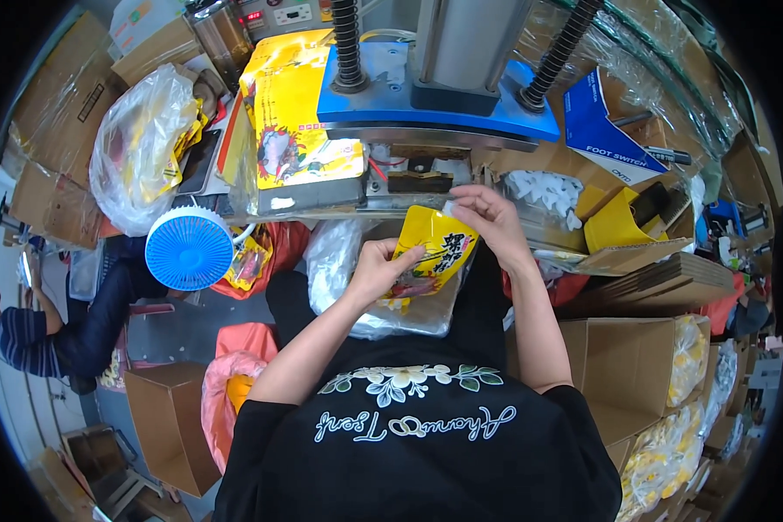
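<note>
My left hand (379, 271) is closed on the lower left side of a yellow printed pouch (437, 246), thumb across its front. At the pouch's upper right corner, my right hand (493, 224) pinches a small white piece (450, 208), which looks like plastic; whether it sits inside or against the corner I cannot tell. The pouch is tilted above a clear plastic bag (344, 306) on my lap, with more yellow packaging in it. Just beyond my hands stands a press with a blue plate (444, 117) raised over a metal fixture (419, 181).
Yellow pouches (309, 113) lie stacked left of the press. A blue fan (189, 249) stands at the left edge. Small white plastic pieces (544, 193) fill a tray at right, beside a yellow bin (622, 222). Cardboard boxes (622, 365) flank me. Another person (30, 335) sits far left.
</note>
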Motion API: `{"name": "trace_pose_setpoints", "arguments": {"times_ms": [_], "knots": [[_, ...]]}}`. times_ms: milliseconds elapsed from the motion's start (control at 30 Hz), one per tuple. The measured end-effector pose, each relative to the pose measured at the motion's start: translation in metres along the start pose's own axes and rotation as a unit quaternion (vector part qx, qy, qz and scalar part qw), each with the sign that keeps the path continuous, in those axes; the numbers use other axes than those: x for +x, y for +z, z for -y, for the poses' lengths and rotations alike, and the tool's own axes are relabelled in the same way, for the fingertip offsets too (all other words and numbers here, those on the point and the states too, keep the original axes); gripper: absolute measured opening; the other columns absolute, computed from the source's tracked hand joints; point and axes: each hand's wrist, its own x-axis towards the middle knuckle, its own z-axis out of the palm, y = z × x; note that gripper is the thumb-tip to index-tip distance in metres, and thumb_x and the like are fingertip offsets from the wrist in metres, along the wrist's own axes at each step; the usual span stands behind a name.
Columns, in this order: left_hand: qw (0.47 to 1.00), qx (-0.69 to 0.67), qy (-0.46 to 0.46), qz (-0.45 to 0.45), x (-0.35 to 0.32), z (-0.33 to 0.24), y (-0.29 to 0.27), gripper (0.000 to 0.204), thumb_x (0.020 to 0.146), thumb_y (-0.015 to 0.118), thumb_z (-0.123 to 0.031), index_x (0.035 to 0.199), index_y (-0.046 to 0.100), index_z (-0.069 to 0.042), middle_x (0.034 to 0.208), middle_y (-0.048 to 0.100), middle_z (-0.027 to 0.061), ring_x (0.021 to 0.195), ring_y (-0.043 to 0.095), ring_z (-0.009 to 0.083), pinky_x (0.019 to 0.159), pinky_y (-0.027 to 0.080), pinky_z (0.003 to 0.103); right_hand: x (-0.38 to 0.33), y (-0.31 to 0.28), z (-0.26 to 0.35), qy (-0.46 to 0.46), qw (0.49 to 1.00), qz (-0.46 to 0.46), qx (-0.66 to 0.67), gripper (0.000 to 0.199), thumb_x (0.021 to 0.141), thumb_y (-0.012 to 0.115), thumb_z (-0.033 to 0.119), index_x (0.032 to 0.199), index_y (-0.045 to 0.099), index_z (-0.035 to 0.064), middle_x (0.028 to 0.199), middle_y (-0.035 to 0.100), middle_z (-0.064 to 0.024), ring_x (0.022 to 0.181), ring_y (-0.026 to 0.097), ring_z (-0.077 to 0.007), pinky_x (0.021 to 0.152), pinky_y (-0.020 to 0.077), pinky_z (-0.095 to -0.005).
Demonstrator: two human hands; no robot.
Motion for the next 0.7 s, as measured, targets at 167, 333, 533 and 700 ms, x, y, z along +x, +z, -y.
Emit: {"name": "trace_pose_setpoints", "arguments": {"times_ms": [167,333,533,700], "knots": [[0.999,-0.010,-0.020,-0.031,0.002,-0.001,-0.004,0.027,0.088,0.069,-0.019,0.097,0.070,0.007,0.087,0.071,0.0072,0.073,0.061,0.0063,0.067,0.049,0.023,0.005,-0.001,0.000,0.015,1.000,0.004,-0.007,0.033,0.091,0.063,0.008,0.122,0.056,0.0027,0.099,0.067,-0.0029,0.092,0.061,-0.0076,0.082,0.0462,-0.0217],[0.989,-0.109,-0.036,-0.096,0.023,-0.016,0.001,0.024,0.087,0.069,-0.015,0.094,0.069,0.008,0.086,0.071,0.0097,0.069,0.063,0.0094,0.063,0.049,0.024,0.000,-0.047,0.003,-0.086,0.934,-0.192,-0.289,0.031,0.090,0.064,0.018,0.116,0.062,0.0008,0.103,0.068,-0.0087,0.093,0.062,-0.0158,0.084,0.0474,-0.0285],[0.963,-0.240,-0.064,-0.103,0.039,-0.032,0.001,0.022,0.088,0.068,-0.011,0.094,0.067,0.010,0.086,0.071,0.0142,0.074,0.068,0.0164,0.063,0.054,0.028,-0.014,-0.106,-0.016,-0.061,0.726,-0.272,-0.629,0.032,0.084,0.066,0.022,0.115,0.063,0.0144,0.102,0.065,-0.0124,0.086,0.065,-0.0329,0.074,0.0508,-0.0410],[0.995,-0.017,0.014,-0.102,0.036,-0.048,-0.020,0.022,0.089,0.067,-0.012,0.098,0.067,0.008,0.085,0.071,0.0092,0.068,0.063,0.0126,0.058,0.047,0.026,-0.007,-0.092,-0.016,-0.040,0.771,-0.266,-0.577,0.026,0.081,0.069,0.018,0.105,0.060,0.0118,0.095,0.065,-0.0103,0.086,0.064,-0.0329,0.071,0.0497,-0.0427]]}}
